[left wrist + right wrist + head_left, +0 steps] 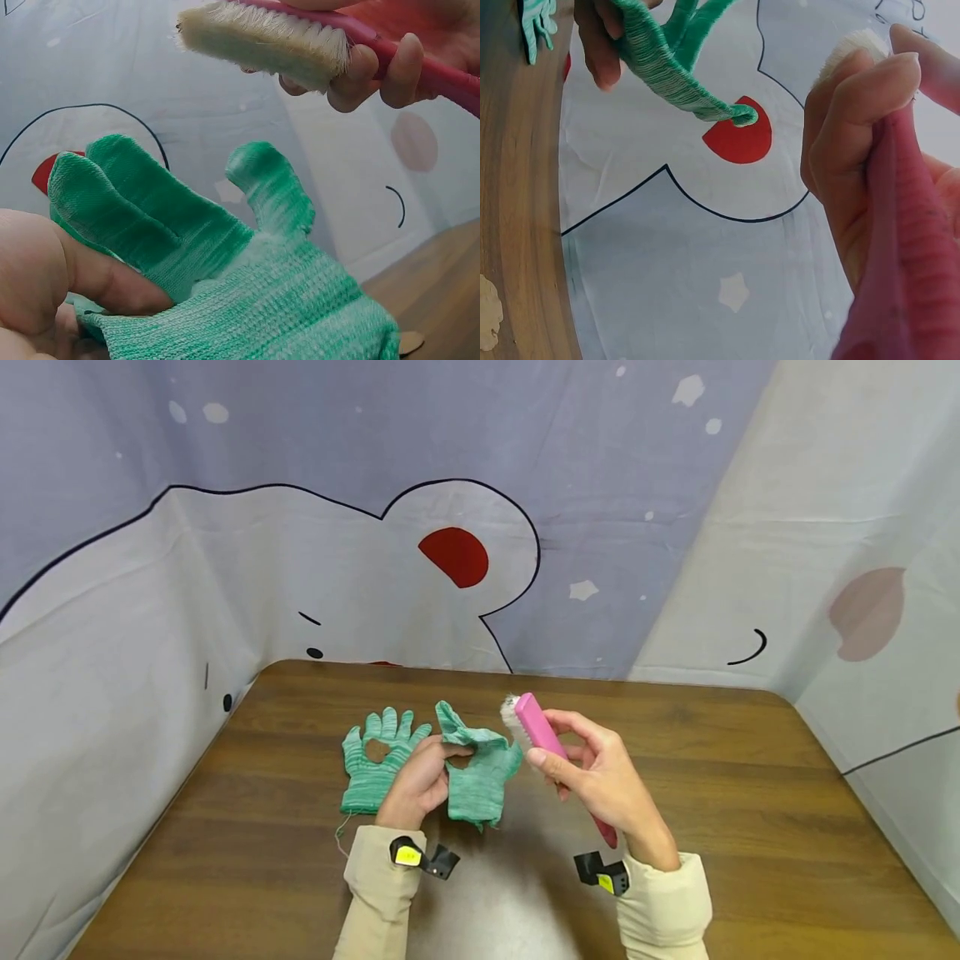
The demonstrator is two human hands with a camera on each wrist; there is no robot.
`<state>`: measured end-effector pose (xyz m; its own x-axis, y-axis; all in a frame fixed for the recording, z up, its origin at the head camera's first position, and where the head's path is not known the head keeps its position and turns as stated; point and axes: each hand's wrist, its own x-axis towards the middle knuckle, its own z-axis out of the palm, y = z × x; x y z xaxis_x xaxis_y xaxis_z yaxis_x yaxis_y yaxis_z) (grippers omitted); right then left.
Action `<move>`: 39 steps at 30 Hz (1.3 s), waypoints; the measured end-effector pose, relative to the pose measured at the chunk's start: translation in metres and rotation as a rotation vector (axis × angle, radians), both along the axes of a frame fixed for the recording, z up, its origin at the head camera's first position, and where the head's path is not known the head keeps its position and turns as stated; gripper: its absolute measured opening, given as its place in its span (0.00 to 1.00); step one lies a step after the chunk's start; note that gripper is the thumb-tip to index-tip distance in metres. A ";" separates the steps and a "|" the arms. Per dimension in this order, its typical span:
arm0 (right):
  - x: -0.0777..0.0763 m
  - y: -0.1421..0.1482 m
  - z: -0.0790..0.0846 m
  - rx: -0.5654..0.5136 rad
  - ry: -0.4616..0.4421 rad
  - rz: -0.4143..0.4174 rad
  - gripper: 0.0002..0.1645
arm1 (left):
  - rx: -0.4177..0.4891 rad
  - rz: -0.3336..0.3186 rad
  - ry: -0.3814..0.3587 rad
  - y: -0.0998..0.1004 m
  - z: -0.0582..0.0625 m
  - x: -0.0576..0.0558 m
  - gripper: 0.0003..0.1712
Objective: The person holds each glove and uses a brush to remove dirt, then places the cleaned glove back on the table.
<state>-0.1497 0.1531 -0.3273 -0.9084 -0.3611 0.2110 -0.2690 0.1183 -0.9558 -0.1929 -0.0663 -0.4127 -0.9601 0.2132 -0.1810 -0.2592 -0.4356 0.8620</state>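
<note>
In the head view my left hand pinches a green knitted glove between thumb and fingers, up off the table. In the left wrist view the glove's fingers stick up and its ribbed cuff side faces the camera. My right hand grips a pink brush with pale bristles, its fingers wrapped about the handle. The bristles face the held glove, beside it; in the left wrist view a gap separates them. A second green glove lies flat on the table, left of my left hand, with a round brown spot.
The brown wooden table extends on both sides of the hands. Behind and beside it hangs a printed cloth. A loose thread trails from the flat glove's cuff. Black straps with yellow labels sit at both wrists.
</note>
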 end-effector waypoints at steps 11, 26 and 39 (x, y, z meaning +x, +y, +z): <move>-0.001 0.001 0.001 0.009 -0.003 -0.014 0.24 | 0.028 -0.136 -0.079 0.000 0.005 0.003 0.12; 0.005 -0.012 0.006 0.076 -0.011 -0.062 0.25 | 0.035 -0.057 0.020 0.010 0.008 0.003 0.02; -0.001 -0.043 -0.019 0.168 0.007 -0.171 0.26 | 0.262 0.003 0.057 0.020 0.018 0.006 0.17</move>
